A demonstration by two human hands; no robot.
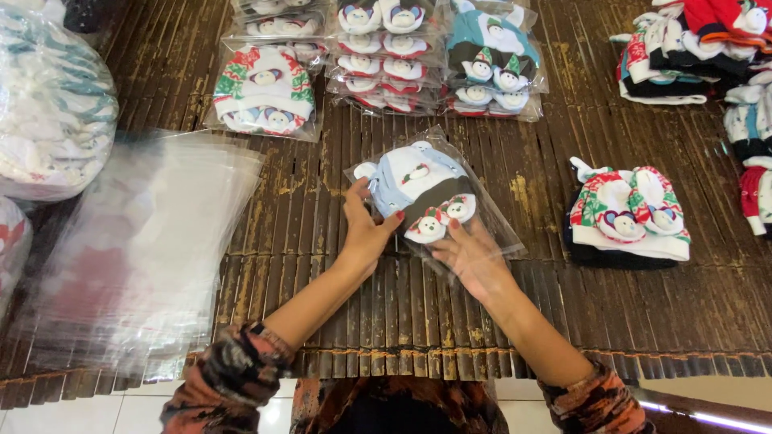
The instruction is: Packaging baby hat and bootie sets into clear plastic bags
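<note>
Both hands hold a bagged baby hat at the centre of the frame.

The left hand (366, 229) and right hand (470, 257) grip the clear bag (490, 221) around the blue hat (418, 189), probably by its lower edge. It looks soft, light and slippery, best held by the edges. Bamboo-slat worktop (402, 305); empty bags (137, 249) lie at left and packed hats (265, 88) across the top.

Two hands are seen, a left hand (363, 229) and a right hand (474, 261), and one bagged hat set (422, 193) is held between them. Three stacks of bagged sets (386, 56) are counted at the top, one loose hat pile (627, 217) at right, and one sheaf of empty clear bags (137, 249) at left.
</note>
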